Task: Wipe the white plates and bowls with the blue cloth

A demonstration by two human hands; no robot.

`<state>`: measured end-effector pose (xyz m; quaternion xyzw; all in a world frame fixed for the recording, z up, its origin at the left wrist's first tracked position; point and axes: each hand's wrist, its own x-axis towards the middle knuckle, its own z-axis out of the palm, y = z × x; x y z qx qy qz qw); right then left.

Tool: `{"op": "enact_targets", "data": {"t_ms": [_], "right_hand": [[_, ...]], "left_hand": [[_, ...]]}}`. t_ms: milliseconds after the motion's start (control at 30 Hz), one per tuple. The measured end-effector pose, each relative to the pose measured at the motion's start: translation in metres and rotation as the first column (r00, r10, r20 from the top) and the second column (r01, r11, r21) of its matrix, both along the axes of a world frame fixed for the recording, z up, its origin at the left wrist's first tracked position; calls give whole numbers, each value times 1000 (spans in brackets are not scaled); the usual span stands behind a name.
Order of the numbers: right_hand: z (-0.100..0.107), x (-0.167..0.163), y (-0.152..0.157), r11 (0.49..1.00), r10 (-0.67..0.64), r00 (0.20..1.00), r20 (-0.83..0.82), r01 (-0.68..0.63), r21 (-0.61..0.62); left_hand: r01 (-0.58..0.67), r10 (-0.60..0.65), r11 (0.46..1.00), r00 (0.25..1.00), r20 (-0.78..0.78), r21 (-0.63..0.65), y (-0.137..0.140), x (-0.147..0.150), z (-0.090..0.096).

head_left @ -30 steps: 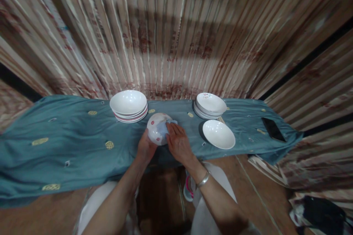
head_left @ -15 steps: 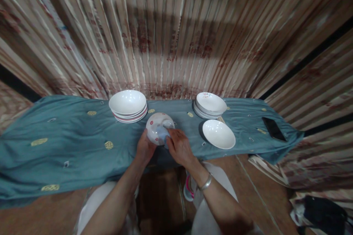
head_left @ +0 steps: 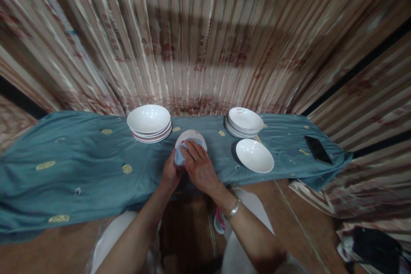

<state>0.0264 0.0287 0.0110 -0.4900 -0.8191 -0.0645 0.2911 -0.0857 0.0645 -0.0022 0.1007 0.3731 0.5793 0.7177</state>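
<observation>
Seemingly mid-wipe: grasping bowl (head_left: 190,134) in left hand (head_left: 172,172), pressing cloth (head_left: 179,156) under right hand (head_left: 199,168); done or pending, unclear for far-left stack (head_left: 149,120), far-right stack (head_left: 245,121).

No text can be read; reddish print on the pleated curtain (head_left: 183,81) is too blurred to decipher; small pale marks on the teal tablecloth (head_left: 96,158) and red marks on the hand-held bowl (head_left: 190,134) are too small.
</observation>
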Motion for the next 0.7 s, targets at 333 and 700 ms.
{"op": "enact_targets", "data": {"t_ms": [333, 700], "right_hand": [[18, 13, 24, 996, -92, 984, -153, 90, -16], [3, 42, 68, 976, -102, 795, -598, -36, -213]], "left_hand": [[34, -42, 992, 997, 58, 119, -1, 6, -2], [65, -83, 970, 994, 66, 235, 3, 7, -7]]}}
